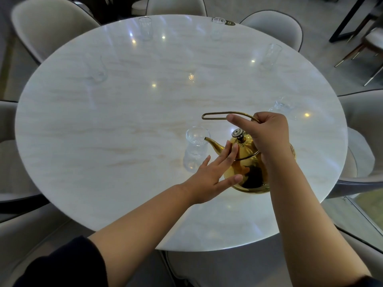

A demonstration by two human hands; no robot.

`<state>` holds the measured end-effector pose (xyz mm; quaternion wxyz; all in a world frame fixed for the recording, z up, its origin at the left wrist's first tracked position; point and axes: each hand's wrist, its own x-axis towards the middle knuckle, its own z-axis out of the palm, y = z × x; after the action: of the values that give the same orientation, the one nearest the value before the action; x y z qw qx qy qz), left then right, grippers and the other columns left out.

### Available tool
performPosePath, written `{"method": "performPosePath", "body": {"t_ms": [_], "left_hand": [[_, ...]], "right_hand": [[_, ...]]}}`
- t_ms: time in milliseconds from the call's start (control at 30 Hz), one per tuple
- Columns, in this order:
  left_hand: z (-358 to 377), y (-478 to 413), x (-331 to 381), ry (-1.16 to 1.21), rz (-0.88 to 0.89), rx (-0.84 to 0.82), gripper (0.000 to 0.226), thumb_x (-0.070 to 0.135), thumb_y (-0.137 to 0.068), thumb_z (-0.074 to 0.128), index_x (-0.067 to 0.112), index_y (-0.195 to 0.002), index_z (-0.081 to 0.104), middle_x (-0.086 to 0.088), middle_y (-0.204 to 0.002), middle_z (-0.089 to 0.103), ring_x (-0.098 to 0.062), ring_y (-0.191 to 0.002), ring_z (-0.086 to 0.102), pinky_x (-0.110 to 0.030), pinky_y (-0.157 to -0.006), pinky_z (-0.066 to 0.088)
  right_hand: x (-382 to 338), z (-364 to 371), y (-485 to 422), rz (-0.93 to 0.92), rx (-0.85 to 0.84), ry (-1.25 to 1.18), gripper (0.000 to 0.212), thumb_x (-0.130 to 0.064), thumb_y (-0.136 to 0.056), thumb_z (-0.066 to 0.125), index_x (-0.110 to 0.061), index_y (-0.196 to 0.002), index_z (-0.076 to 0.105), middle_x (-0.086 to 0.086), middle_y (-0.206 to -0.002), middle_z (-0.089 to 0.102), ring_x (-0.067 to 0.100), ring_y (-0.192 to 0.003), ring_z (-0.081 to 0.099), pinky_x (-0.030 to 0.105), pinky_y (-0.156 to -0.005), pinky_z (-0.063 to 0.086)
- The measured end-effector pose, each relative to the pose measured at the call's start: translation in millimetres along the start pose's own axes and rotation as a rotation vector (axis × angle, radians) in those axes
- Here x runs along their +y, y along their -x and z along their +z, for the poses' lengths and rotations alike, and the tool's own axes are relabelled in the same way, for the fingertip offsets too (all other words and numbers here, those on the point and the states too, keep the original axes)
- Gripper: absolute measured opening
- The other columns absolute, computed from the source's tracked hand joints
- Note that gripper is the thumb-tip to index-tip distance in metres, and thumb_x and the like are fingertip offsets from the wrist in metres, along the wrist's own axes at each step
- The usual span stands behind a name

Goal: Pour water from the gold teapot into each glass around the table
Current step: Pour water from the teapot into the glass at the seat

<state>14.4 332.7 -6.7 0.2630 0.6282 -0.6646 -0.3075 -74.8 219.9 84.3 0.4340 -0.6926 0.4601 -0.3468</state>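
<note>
The gold teapot [246, 170] hangs just above the round marble table [103, 141], tilted toward a clear glass [195, 150]; its spout tip sits at that glass's rim. My right hand [267, 133] is shut on the teapot's thin looped handle. My left hand [213, 172] lies flat with spread fingers against the teapot's left side. More clear glasses stand around the table: one at the near right [281, 107], one at the far right [270, 55], two at the back [217, 27] [145, 27] and one at the left [96, 68].
Pale upholstered chairs ring the table, for instance at the far left [49, 27] and far right [273, 27]. A small gold disc [230, 23] lies at the table's back edge. Dark furniture legs [348, 23] stand on the floor at top right.
</note>
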Motion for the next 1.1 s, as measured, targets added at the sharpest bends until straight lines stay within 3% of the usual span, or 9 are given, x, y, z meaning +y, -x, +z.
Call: {"method": "performPosePath", "body": {"t_ms": [200, 333, 1100], "left_hand": [[0, 1, 1, 0.021, 0.0, 0.005, 0.067, 0.078, -0.076, 0.007, 0.054, -0.129, -0.028, 0.02, -0.149, -0.028, 0.008, -0.13, -0.006, -0.034, -0.112, -0.011], [0, 1, 2, 0.026, -0.006, 0.005, 0.069, 0.079, -0.075, 0.006, 0.052, -0.13, -0.026, 0.018, -0.15, -0.027, 0.006, -0.131, -0.007, -0.036, -0.113, -0.011], [-1, -1, 2, 0.038, -0.016, 0.007, 0.071, 0.079, -0.075, 0.007, 0.05, -0.131, -0.027, 0.015, -0.152, -0.025, 0.006, -0.132, -0.008, -0.034, -0.112, -0.012]], "right_hand": [[0, 1, -1, -0.019, -0.012, 0.046, 0.061, -0.049, -0.06, 0.083, -0.015, -0.048, 0.034, -0.006, -0.041, 0.027, 0.006, -0.036, 0.023, 0.026, -0.049, 0.03], [-3, 0, -1, -0.024, -0.019, 0.056, 0.062, -0.047, -0.062, 0.083, -0.017, -0.045, 0.032, -0.011, -0.03, 0.027, 0.005, -0.03, 0.027, 0.024, -0.047, 0.029], [-14, 1, 1, -0.044, -0.057, 0.12, 0.057, -0.042, -0.067, 0.081, -0.014, -0.049, 0.036, -0.012, -0.025, 0.034, -0.006, -0.027, 0.045, 0.024, -0.05, 0.032]]}}
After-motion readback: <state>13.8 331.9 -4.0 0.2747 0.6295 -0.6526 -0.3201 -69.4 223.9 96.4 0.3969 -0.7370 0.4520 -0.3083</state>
